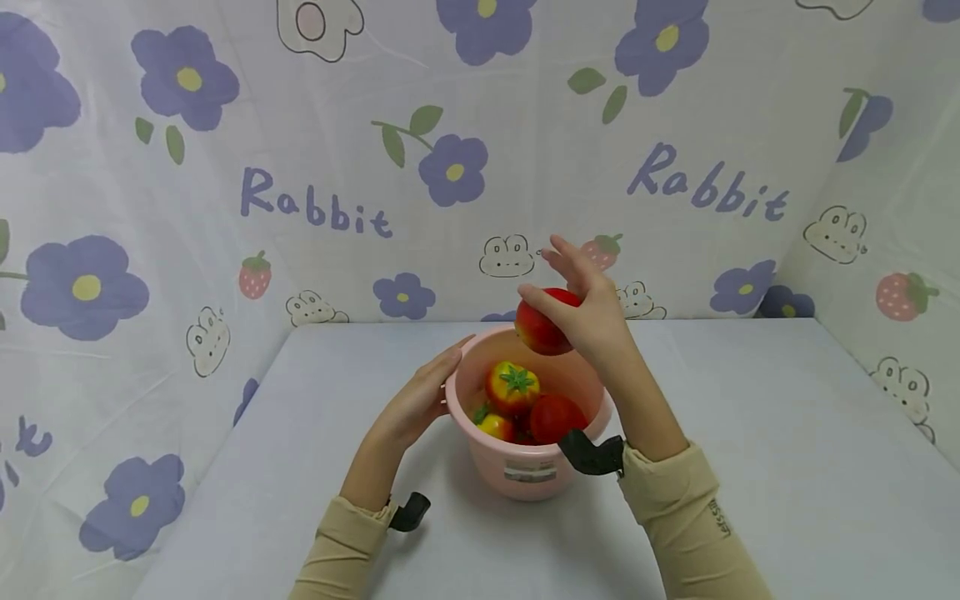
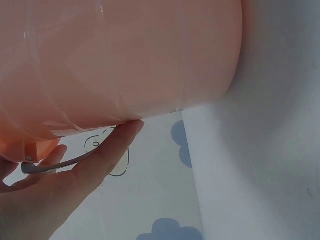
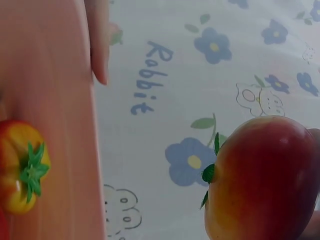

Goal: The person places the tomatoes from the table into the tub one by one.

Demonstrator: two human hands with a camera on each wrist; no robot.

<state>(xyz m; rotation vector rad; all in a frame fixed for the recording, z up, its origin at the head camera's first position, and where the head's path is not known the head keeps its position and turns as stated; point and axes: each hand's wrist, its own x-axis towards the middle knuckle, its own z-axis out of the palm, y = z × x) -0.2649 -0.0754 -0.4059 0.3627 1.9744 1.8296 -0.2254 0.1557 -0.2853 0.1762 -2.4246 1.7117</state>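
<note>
In the head view my right hand [image 1: 596, 325] holds a red-and-yellow tomato [image 1: 546, 325] from above, over the far part of a pink bucket [image 1: 517, 471]. Its green leaves show in the right wrist view, where the tomato [image 3: 265, 180] is beside the bucket wall [image 3: 55, 65]. My left hand [image 1: 416, 400] rests against the bucket's left side near the rim, and an extended finger touches the outer wall in the left wrist view. A thin grey handle [image 2: 60, 166] crosses by those fingers. Inside the bucket lie several fruits, among them a tomato with a green top [image 1: 516, 387] and a plain red one [image 1: 557, 418].
The bucket stands on a table with a pale cloth [image 1: 765, 450]. White fabric printed with flowers and rabbits [image 1: 315, 100] hangs behind and at both sides. A black wrist mount [image 1: 592, 454] on the right arm is close to the bucket's near rim.
</note>
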